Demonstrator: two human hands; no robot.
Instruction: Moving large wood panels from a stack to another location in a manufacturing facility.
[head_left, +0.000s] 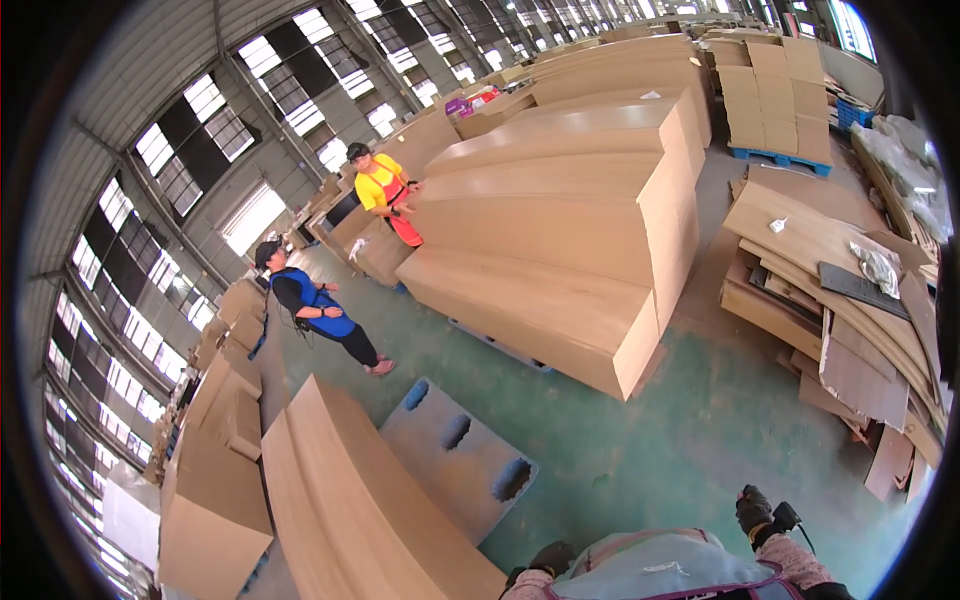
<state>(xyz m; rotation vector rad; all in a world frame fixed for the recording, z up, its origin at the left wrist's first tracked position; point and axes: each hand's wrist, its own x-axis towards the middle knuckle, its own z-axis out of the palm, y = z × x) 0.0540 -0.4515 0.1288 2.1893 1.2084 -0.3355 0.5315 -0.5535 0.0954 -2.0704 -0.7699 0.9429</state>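
My left hand (pixel 553 558), in a dark glove, is low beside the pale blue-grey apron (pixel 655 548) on my body. Its fingers are too hidden to make out. Farther right, my right hand (pixel 754 508) hangs over the green floor, also in a dark glove. Its fingers are curled in, and nothing shows in them. A small black device (pixel 787 516) is strapped at that wrist. Neither hand visibly touches anything. Left of my left hand lies a long brown carton (pixel 365 490), alongside a grey pallet (pixel 440 440) with blue-edged holes.
Long cartons (pixel 560 225) are stacked ahead on a pallet. One person in yellow and red (pixel 382 190) stands beside them; another in a blue apron (pixel 318 305) stands nearer. Loose boards and flattened cardboard (pixel 800 270) pile up at right. More cartons (pixel 215 500) line the left.
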